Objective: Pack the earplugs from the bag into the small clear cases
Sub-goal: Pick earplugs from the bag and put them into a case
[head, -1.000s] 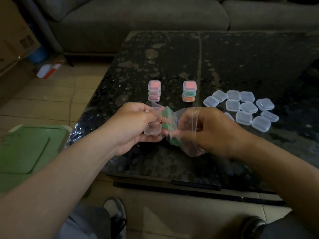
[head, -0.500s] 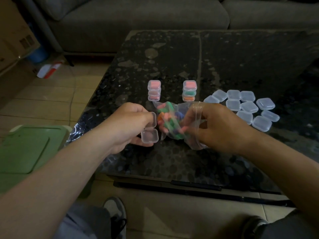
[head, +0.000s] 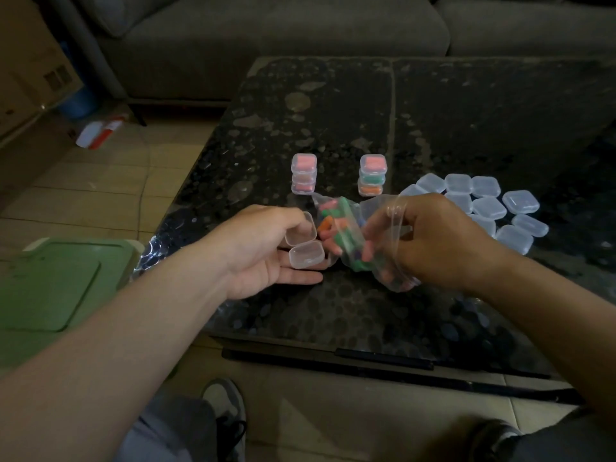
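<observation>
My left hand [head: 263,248] holds a small clear case [head: 305,245] with its lid swung open; nothing shows inside it. Right beside the case, my right hand [head: 430,241] grips a clear plastic bag [head: 386,235] full of coloured earplugs [head: 336,221], its fingers curled over the bag's top. Two stacks of filled cases stand just behind: a left stack [head: 303,173] and a right stack [head: 372,174]. Several shut clear cases [head: 483,203] lie in a cluster behind my right hand.
The dark speckled glass table [head: 333,111] ends near my knees. A green lidded bin [head: 56,281] stands on the floor at the left. A grey sofa [head: 283,35] runs behind the table. My shoe [head: 226,418] shows below.
The bag has been turned and lifted so the coloured earplugs now show next to the open case. My left hand's lower fingers have spread out beneath the case.
</observation>
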The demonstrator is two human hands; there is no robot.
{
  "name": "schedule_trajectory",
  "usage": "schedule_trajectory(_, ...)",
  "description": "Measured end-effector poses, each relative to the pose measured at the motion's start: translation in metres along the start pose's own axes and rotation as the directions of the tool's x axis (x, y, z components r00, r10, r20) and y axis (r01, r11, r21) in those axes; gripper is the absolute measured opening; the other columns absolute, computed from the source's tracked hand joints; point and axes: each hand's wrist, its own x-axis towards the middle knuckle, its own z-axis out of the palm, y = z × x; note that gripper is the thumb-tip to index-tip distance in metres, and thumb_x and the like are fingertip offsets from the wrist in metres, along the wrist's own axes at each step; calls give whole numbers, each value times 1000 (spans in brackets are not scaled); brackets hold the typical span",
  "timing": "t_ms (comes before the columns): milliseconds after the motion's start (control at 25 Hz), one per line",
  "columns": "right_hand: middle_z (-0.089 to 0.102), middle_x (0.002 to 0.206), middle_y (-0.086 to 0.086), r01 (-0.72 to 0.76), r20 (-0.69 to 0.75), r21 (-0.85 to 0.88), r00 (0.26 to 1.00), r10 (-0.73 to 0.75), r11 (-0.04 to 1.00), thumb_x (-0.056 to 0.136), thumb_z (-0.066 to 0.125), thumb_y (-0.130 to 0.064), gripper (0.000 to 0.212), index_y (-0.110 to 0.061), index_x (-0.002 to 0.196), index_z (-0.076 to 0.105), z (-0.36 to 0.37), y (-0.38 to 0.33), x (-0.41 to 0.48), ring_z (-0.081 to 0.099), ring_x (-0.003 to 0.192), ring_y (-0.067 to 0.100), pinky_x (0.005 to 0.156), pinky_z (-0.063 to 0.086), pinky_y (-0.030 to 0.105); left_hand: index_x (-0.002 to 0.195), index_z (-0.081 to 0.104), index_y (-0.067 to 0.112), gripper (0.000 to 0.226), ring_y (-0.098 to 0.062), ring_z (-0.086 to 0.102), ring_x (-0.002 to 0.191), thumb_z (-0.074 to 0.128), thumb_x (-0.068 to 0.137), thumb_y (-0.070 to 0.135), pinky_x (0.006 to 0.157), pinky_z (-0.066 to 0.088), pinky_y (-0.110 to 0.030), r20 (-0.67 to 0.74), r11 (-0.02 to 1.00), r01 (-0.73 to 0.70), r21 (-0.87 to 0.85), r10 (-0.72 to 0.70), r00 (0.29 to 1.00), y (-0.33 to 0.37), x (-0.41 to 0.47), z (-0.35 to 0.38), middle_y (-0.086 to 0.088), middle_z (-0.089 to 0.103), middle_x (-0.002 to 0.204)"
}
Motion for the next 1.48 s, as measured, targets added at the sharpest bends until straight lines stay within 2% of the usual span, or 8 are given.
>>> schedule_trajectory(160, 63, 75, -24, 21, 16, -62, 1000, -21, 998, 90, 67, -6, 34, -37, 75, 69, -3, 0, 0, 62, 73, -16, 55, 47, 5, 90, 65, 3, 10, -36, 78, 89, 58, 97, 2, 76, 65, -48, -104, 996, -72, 50, 77, 992, -1, 3, 3, -15, 69, 86)
schedule_trajectory(320, 64, 77, -26, 79, 20, -16, 997, -79, 997, 92, 68, -12, 36, -45, 79, 66, 3, 0, 0, 64, 77, -13, 59, 51, 7, 77, 63, 8, 20, -23, 75, 71, 57, 95, 2, 79, 63, -42, -113, 989, -117, 92, 127, 985, -1, 6, 5, -13, 70, 75)
schedule_trajectory(480, 72, 85, -15, 85, -14, -17, 996, -85, 996, 92, 70, -17, 17, -34, 92, 75, 10, 5, 4, 64, 85, -5, 70, 53, 12, 84, 66, 9, 15, -21, 73, 71, 57, 96, 5, 73, 59, -37, -107, 990, -113, 89, 123, 987, -1, 9, 6, -15, 73, 80)
schedule_trajectory(720, 73, 81, -10, 91, -69, 66, 994, -86, 994, 90, 72, -24, 8, -27, 84, 77, 13, 6, 6, 67, 79, -2, 68, 54, 13, 88, 67, 4, 15, -23, 76, 73, 55, 98, 4, 77, 62, -41, -39, 991, -127, 39, 128, 991, -2, 8, 9, -10, 75, 77)
schedule_trajectory(960, 70, 87, -22, 137, -90, 24, 987, -135, 990, 92, 69, -17, 17, -32, 92, 75, 10, 9, 6, 65, 87, -6, 73, 52, 8, 118, 63, -15, 30, -40, 74, 103, 56, 97, 6, 90, 61, -48, 0, 990, -134, 34, 134, 991, -6, 9, 9, -29, 74, 108)
schedule_trajectory(1120, 70, 91, -10, 44, -83, -152, 995, -57, 987, 92, 68, -29, 6, -28, 96, 73, 10, 10, 7, 65, 79, 5, 71, 55, 22, 94, 68, -2, 12, -36, 76, 93, 57, 97, 3, 84, 62, -45, -39, 993, -120, -15, 120, 992, -7, 10, 12, -26, 76, 101)
schedule_trajectory(1280, 64, 78, -11, 30, -146, -201, 988, -60, 979, 91, 70, -30, 12, -19, 92, 73, 13, 9, 6, 60, 68, 4, 58, 45, 17, 125, 61, -12, 30, -42, 74, 101, 54, 99, 3, 88, 62, -53, -37, 992, -101, -73, 98, 994, -9, 12, 14, -30, 73, 111)
schedule_trajectory(1480, 61, 85, -21, 70, -100, -125, 992, -83, 990, 89, 73, -25, 11, -29, 99, 75, 13, 6, 7, 63, 80, -1, 65, 52, 11, 124, 62, -12, 31, -36, 74, 86, 54, 97, 2, 79, 64, -47, -53, 993, -90, -74, 86, 995, -8, 13, 16, -30, 74, 109)
